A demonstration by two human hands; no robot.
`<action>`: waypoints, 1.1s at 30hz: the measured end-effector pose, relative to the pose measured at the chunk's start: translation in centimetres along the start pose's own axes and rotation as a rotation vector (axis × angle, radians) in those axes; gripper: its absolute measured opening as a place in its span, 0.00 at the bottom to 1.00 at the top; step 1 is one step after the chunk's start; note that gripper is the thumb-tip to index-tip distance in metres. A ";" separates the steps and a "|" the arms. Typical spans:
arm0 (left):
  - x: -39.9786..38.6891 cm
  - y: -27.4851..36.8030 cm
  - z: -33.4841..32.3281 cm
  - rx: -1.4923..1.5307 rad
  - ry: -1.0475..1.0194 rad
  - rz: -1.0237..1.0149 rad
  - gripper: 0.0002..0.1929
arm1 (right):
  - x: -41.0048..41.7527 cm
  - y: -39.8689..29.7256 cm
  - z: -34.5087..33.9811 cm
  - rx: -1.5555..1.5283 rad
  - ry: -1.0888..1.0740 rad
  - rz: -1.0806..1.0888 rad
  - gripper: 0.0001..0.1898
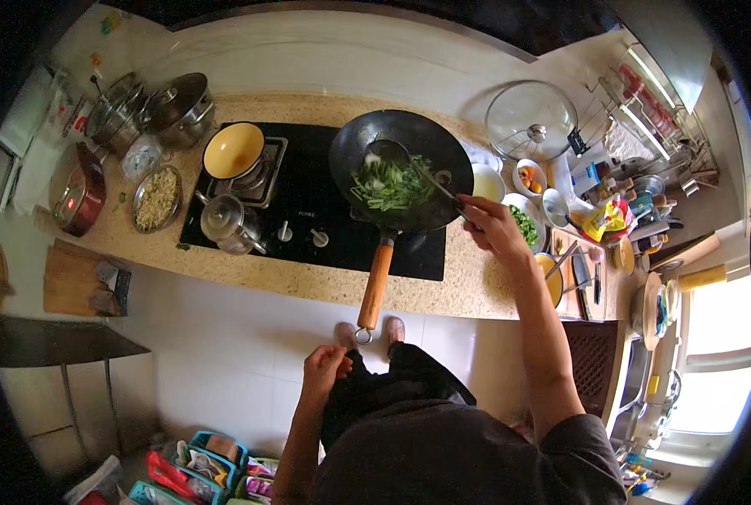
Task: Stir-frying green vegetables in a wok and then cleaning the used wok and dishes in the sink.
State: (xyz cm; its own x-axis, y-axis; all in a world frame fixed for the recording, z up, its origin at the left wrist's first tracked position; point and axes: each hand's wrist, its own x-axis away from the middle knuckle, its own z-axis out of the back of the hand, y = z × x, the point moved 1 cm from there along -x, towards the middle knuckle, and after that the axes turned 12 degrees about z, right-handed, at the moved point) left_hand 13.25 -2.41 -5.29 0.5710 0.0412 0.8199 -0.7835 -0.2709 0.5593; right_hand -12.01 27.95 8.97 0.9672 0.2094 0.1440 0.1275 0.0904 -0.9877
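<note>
My right hand (492, 228) is closed on the handle of a metal ladle (435, 183), whose bowl reaches into a black wok (344, 136). Chopped green vegetables (391, 189) lie in the wok, with something whitish at the ladle. The wok stands over the right side of a black glass gas hob (413, 255), its wooden handle (375, 284) pointing towards me. My left hand (327, 367) hangs below the handle's end, loosely curled, holding nothing visible. Left on the hob, a yellow-lined bowl (233, 150) rests over the burner, beside a lidded glass teapot (224, 219).
A plate of pale shredded food (155, 199) and steel pots (176, 107) stand left. To the right are a glass lid (530, 120), a bowl of chopped greens (523, 224), a bowl with orange pieces (530, 178), and a board (596, 303) with a knife (581, 271). Teal baskets (214, 470) stand behind me.
</note>
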 end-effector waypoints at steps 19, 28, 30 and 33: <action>-0.4 1.1 -1.3 -0.043 -0.085 0.036 0.09 | 6.8 0.7 -3.8 0.267 0.015 0.211 0.20; 0.0 1.9 -1.5 -0.060 -0.148 0.011 0.09 | 2.2 3.5 1.1 0.931 0.345 0.517 0.17; 0.1 1.4 -0.9 -0.042 -0.144 0.013 0.09 | 2.9 2.7 -1.5 0.561 0.252 0.016 0.16; -0.5 0.8 -0.3 0.003 -0.132 0.000 0.09 | 3.4 2.4 -2.9 -0.761 0.191 -0.482 0.17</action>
State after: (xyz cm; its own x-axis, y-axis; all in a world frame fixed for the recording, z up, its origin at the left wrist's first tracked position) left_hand 12.24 -2.34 -5.20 0.5987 -0.0859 0.7963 -0.7828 -0.2733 0.5591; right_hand -7.78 26.07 6.94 0.7828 0.1453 0.6050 0.5715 -0.5525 -0.6068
